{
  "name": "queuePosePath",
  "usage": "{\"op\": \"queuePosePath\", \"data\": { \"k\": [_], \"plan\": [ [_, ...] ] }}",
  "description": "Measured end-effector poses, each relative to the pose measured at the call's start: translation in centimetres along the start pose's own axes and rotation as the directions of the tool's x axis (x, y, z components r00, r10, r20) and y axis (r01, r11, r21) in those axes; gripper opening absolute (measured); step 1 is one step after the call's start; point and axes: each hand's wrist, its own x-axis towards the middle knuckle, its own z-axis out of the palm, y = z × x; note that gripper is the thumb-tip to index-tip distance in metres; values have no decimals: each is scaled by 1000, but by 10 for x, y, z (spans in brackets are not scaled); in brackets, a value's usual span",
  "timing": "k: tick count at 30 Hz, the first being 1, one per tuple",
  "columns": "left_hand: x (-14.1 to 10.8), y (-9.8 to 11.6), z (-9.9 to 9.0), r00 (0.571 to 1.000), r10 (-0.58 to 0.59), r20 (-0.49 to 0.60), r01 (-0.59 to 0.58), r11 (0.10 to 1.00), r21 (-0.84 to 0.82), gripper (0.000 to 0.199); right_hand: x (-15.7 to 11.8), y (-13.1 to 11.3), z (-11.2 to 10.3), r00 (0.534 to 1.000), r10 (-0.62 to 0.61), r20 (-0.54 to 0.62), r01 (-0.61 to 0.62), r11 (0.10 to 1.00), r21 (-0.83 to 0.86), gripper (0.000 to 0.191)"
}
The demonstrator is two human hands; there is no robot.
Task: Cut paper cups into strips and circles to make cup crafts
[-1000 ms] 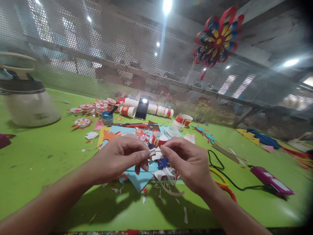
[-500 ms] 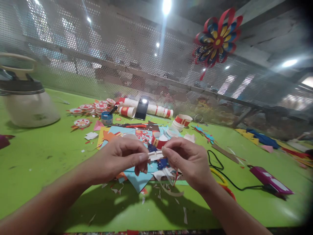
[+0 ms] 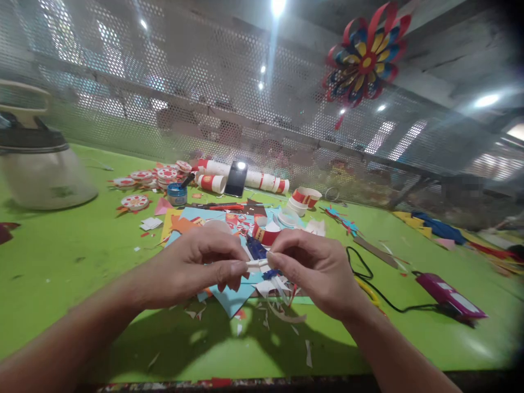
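Observation:
A narrow rolled strip of white paper is stretched between my two hands above the cluttered table middle. My left hand pinches its left end between thumb and fingers. At the other end, my right hand grips it the same way. Behind and below the strip lies a dark blue object, partly hidden by my fingers. Light blue paper sheets and white paper scraps are spread beneath my hands. Just beyond my right hand is a red and gold paper band.
On the green table stand a jar of blue paint, a phone leaning on stacked paper cups, and decorated discs. At right lies a purple power strip with a black cord. A sprayer bottle stands at left.
The white paper strip looks narrower, now rolled into a thin tube where it was a flatter folded piece. My hands have come slightly closer together. The camera view has shifted a little.

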Motion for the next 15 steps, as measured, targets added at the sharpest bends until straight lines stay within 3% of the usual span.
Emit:
{"op": "queuePosePath", "data": {
  "k": [7,15],
  "plan": [
    [0,-2,-2,999,23,48,-24,999,21,22,1,-1,-3,998,-24,58,24,1000,0,7],
    [1,-4,-2,999,26,30,-26,1000,-5,22,1,0,-4,996,-56,73,57,998,-7,7]
  ]
}}
